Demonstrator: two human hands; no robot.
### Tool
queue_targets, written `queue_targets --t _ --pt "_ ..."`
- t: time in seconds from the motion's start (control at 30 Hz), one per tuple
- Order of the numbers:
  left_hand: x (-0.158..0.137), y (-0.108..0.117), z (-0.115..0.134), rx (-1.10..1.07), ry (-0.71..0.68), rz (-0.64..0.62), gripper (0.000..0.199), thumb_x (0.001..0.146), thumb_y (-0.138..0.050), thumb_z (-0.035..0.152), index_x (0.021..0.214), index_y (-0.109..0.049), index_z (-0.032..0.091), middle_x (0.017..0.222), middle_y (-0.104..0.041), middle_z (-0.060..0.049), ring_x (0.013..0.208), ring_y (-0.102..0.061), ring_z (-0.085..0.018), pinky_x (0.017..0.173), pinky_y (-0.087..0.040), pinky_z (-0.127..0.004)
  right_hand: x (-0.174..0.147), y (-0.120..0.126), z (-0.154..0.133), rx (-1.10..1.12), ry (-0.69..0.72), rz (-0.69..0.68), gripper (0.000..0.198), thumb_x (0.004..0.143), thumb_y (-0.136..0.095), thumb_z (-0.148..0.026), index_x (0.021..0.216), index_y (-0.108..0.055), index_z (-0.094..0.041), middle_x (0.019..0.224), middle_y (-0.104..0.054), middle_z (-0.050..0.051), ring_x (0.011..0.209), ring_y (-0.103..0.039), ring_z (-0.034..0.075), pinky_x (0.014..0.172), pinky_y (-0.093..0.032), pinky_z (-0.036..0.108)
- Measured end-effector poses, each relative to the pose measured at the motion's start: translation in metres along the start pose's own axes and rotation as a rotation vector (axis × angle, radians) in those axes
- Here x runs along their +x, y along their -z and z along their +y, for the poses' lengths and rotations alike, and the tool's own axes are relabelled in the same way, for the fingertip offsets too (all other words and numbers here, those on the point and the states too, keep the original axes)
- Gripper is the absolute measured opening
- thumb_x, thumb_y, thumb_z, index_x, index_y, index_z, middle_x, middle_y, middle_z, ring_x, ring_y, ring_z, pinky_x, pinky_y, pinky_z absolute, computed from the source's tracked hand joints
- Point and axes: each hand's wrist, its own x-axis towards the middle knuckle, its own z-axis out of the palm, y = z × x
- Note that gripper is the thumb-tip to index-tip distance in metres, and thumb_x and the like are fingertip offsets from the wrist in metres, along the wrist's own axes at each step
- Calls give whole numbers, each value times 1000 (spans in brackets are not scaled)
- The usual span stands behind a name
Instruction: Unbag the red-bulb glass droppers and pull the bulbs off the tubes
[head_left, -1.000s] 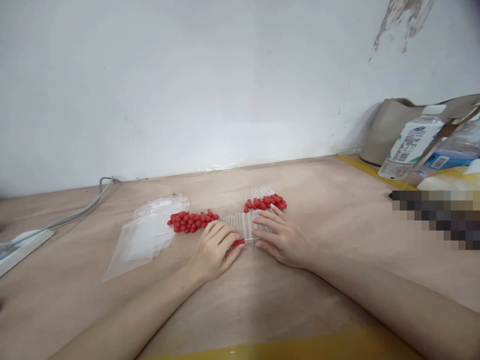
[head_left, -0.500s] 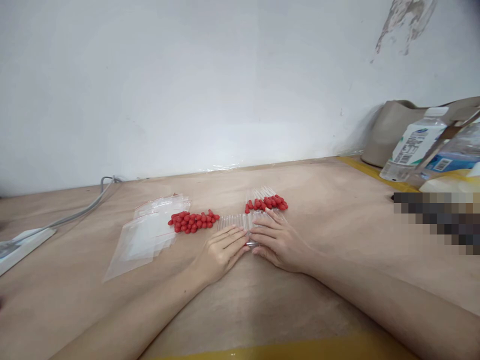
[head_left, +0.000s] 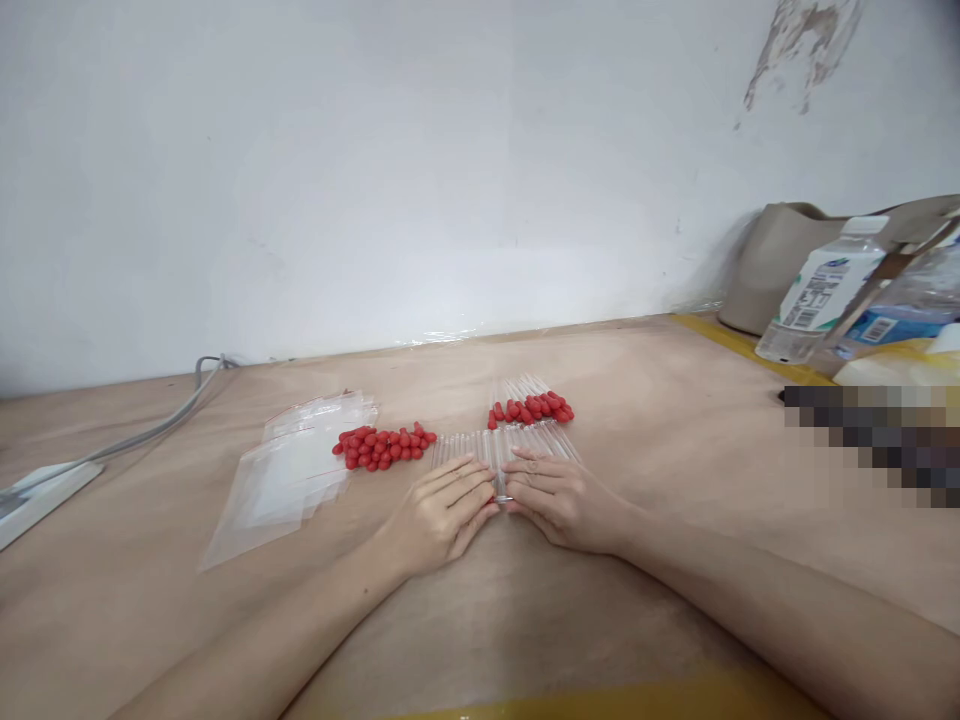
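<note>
Both hands rest side by side on a row of clear thin tubes (head_left: 469, 443) lying on the table. My left hand (head_left: 442, 507) lies over the near left part with fingers stretched out. My right hand (head_left: 559, 497) lies flat over the right part, its fingers pointing toward the left hand. A narrow strip of tubes shows between the fingertips; my hands hide much of the rest. A pile of red rubber bulbs (head_left: 382, 447) sits left of the tubes. Behind them lie several droppers (head_left: 534, 407) with red bulbs and clear stems pointing away.
Overlapping clear zip bags (head_left: 289, 475) lie at the left. Farther left, a grey cable (head_left: 161, 428) runs to a white power strip (head_left: 52, 500). A plastic bottle (head_left: 821, 290) and a beige bag (head_left: 757, 270) stand at the back right, near yellow tape (head_left: 724, 340). A wall (head_left: 450, 170) bounds the back.
My right hand has drawn slightly toward me, exposing more tube ends at the right. My left hand stays nearly in place. The view has shifted a little.
</note>
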Motion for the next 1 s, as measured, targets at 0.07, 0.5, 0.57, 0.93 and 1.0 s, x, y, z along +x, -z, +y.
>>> queue_targets --t 0.07,0.5,0.57,0.93,1.0 --pt "0 1 0 -9 -1 -5 16 81 -54 15 96 -57 14 100 -66 -8 96 -61 -17 96 -46 -36 0 1 -1 -18 11 -9 15 87 -45 -17 83 -59 -13 84 -67 5 93 -60 15 102 -38 34" --pt "-4 3 1 -72 22 -24 16 82 -50 14 96 -57 14 94 -67 -6 90 -62 -16 94 -47 -38 -8 7 1 -102 110 -9 13 84 -50 -14 90 -60 -8 88 -66 8 103 -56 18 103 -39 38" --pt "-4 2 1 -78 17 -26 17 81 -51 14 97 -56 14 94 -67 -7 90 -62 -17 94 -47 -38 -9 9 2 -120 133 -9 14 84 -49 -13 92 -60 -8 90 -66 8 105 -55 19 102 -40 38" --pt "-14 5 -8 -109 81 36 15 81 -52 11 96 -56 14 91 -66 -6 91 -61 -16 91 -48 -35 -16 23 14 -159 91 60 15 83 -50 -13 93 -60 -10 95 -66 8 104 -54 18 95 -41 37" --pt "-17 11 -14 -68 143 61 16 80 -54 12 96 -58 16 91 -66 -5 91 -60 -17 86 -49 -35 -17 27 18 -212 -130 98 13 84 -49 -17 84 -63 -14 84 -67 4 88 -59 15 85 -42 34"
